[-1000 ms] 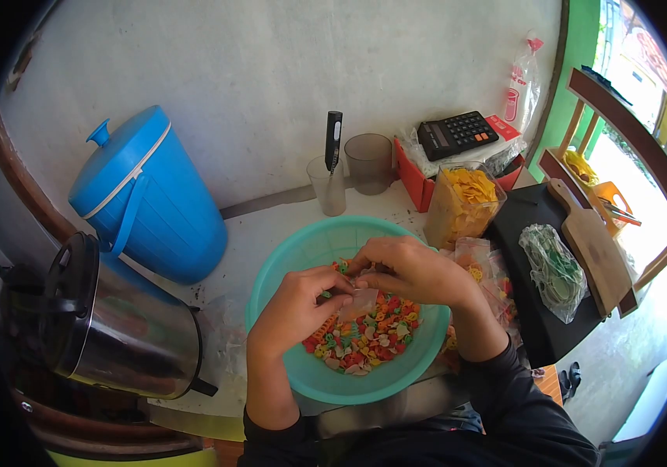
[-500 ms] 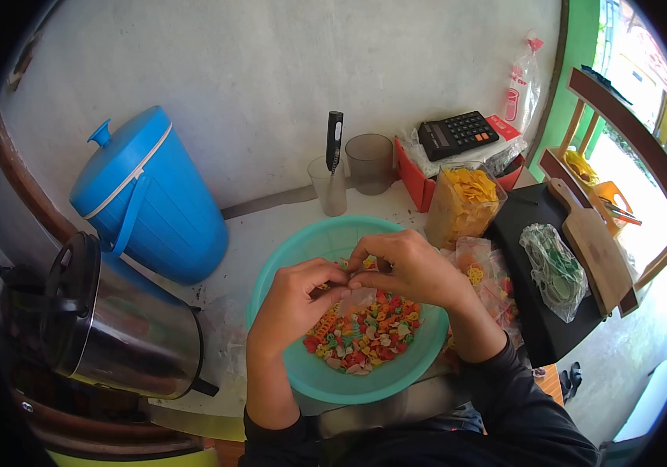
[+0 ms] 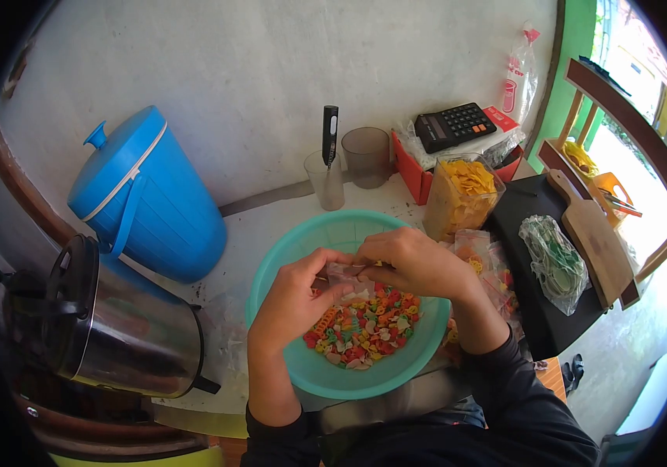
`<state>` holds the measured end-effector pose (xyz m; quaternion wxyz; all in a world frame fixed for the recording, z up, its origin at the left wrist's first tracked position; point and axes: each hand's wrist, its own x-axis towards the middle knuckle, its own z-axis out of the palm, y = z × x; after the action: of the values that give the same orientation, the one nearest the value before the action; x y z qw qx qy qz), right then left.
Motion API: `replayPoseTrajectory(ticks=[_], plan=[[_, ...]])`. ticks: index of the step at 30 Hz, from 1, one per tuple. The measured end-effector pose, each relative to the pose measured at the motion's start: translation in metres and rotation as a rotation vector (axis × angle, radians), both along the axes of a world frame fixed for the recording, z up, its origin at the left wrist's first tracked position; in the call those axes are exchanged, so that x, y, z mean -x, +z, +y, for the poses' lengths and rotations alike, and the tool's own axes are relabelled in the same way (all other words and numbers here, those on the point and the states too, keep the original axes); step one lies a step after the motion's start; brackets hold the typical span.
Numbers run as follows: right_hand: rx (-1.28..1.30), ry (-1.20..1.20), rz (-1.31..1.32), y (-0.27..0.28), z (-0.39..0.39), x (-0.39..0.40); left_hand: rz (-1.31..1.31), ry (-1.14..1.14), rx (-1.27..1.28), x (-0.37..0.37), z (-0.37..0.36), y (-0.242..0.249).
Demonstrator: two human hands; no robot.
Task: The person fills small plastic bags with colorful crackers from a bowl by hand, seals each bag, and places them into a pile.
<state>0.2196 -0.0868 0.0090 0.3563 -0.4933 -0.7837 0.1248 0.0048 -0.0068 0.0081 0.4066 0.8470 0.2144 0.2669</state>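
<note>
Over a teal basin (image 3: 275,257), my two hands hold a small clear plastic bag (image 3: 344,274). My left hand (image 3: 296,294) grips its left side, with the thumb bent toward the middle. My right hand (image 3: 411,263) pinches the right side, its knuckles facing up and its fingertips partly hidden. Below them in the basin lie multicoloured snack pieces (image 3: 364,327), some wheel-shaped, in red, orange, yellow, green and pale pink. Part of this heap is covered by my hands.
Filled plastic bags (image 3: 480,253) lie right of the basin, near a clear container of yellow chips (image 3: 464,194). Behind are cups (image 3: 366,156) and a calculator (image 3: 454,126) on a red box. A blue cooler (image 3: 154,202) and a steel pot (image 3: 139,319) stand left; a cutting board (image 3: 594,233) lies right.
My fingers have moved slightly apart, and more of the clear bag shows between them. My left thumb has shifted lower along it.
</note>
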Motion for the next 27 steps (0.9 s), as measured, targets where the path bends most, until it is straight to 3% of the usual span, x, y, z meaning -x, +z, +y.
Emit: replayPoseTrajectory(ticks=[6,18,21,23,27], plan=[[0.028,0.018,0.144,0.004,0.0,0.004,-0.034,0.034,0.047,-0.003,-0.004,0.0],[0.466,-0.065,0.768,-0.009,0.02,-0.001,0.121,0.076,0.05,0.0,0.006,-0.009],[0.486,0.017,0.755,-0.009,0.018,-0.002,0.23,0.069,-0.005,0.0,0.005,-0.005],[0.365,0.084,0.625,-0.011,0.015,-0.004,0.257,0.066,-0.054,-0.001,0.004,-0.003],[0.301,0.079,0.506,-0.001,0.01,-0.003,0.185,0.033,-0.089,-0.001,0.007,-0.01]])
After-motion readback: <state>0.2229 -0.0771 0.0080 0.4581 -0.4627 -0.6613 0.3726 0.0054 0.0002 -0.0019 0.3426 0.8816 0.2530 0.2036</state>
